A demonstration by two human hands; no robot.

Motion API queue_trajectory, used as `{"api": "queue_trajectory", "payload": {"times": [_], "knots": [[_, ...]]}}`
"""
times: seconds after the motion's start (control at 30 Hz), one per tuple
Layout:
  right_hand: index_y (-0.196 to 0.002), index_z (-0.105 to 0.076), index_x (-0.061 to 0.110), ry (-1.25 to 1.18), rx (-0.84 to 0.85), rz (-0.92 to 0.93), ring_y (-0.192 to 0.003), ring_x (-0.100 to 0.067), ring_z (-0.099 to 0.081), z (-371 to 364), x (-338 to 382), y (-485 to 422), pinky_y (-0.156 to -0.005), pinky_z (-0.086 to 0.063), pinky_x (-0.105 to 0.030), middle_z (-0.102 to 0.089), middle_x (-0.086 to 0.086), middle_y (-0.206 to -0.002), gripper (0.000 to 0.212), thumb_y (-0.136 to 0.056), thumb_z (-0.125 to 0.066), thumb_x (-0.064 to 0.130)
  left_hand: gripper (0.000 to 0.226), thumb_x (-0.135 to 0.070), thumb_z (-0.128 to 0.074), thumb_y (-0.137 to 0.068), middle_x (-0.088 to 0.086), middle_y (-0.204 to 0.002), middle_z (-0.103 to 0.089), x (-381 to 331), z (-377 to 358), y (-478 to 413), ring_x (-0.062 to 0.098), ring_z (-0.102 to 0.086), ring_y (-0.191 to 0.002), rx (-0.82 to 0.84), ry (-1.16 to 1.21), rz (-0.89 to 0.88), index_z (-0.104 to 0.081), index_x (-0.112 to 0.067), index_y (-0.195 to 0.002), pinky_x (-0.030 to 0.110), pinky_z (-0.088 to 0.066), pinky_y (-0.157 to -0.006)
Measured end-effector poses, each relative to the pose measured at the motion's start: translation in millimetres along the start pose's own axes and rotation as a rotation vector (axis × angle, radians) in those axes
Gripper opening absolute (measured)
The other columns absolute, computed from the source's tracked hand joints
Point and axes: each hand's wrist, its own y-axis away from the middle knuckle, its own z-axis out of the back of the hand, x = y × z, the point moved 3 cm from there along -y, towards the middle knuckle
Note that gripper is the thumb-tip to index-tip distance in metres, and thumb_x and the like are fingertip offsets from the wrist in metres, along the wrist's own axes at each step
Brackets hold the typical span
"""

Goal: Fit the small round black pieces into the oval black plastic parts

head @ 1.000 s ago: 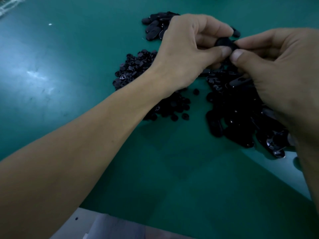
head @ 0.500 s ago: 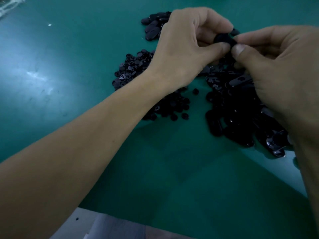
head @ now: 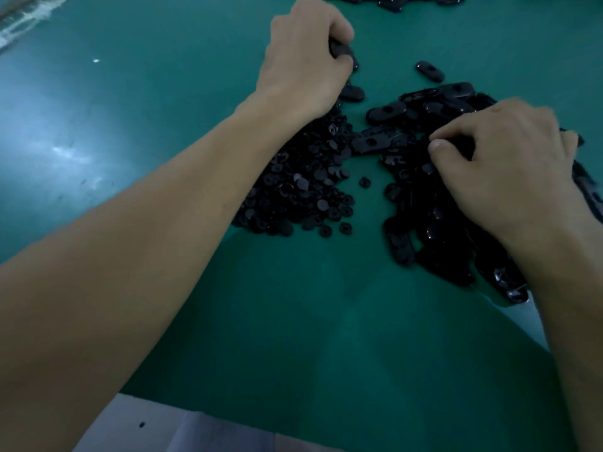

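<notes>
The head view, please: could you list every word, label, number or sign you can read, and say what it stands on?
None can be read.
Green mat: marks only, no print.
Oval black parts and small round pieces: no legible marking; any moulded text is too small and dark.
Pale object at the top left corner: too blurred to tell.

Glossy black plastic oval parts (head: 450,243) – matt round pieces (head: 303,187) – smooth green mat (head: 163,76).
</notes>
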Motion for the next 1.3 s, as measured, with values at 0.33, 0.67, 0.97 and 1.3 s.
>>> {"api": "queue_trajectory", "payload": {"times": [0.33,0.67,0.97,1.3], "knots": [[-0.104,-0.074,0.025,-0.019,0.050,-0.001,-0.113,-0.040,-0.054,13.1,2.3,4.1,-0.100,-0.045,-0.053,-0.060,-0.010,-0.103,0.041,-0.080,-0.070,0.057,0.038,-0.024,-0.066,-0.091,0.000,-0.095,-0.043,11.6,-5.8,-5.3,0.018,-0.037,-0.084,0.148,-0.081,0.108,-0.031,-0.033,-0.077,0.031,-0.035,-0.073],[-0.109,-0.070,0.026,-0.302,0.048,0.027,-0.081,-0.013,-0.055,12.5,1.7,3.3,-0.075,-0.038,-0.018,-0.063,0.002,-0.091,0.034,-0.080,-0.085,0.033,0.015,-0.027,-0.064,-0.093,0.005,-0.113,-0.069,1.9,-4.9,6.4,0.025,-0.061,-0.108,0.192,-0.161,0.067,-0.069,-0.017,-0.103,0.038,-0.052,-0.096],[-0.087,-0.069,0.041,-0.699,-0.143,0.013,-0.065,0.003,-0.059,14.5,0.3,-1.5,-0.063,-0.044,-0.008,-0.062,0.026,-0.072,0.011,-0.082,-0.078,0.037,0.016,-0.020,-0.065,-0.095,-0.016,-0.093,-0.069,-15.7,5.5,24.5,-0.003,-0.066,-0.091,0.105,0.092,-0.015,-0.075,-0.019,-0.108,0.011,-0.051,-0.081],[-0.084,-0.074,0.032,-1.073,-0.089,0.043,-0.072,-0.011,-0.072,7.2,7.5,-3.4,-0.068,-0.055,-0.019,-0.074,0.007,-0.076,0.012,-0.086,-0.074,0.020,0.007,-0.016,-0.076,-0.091,-0.017,-0.077,-0.070,-22.1,-0.6,51.0,-0.007,-0.066,-0.072,0.291,0.483,-0.075,-0.073,-0.022,-0.093,0.012,-0.051,-0.067]]}}
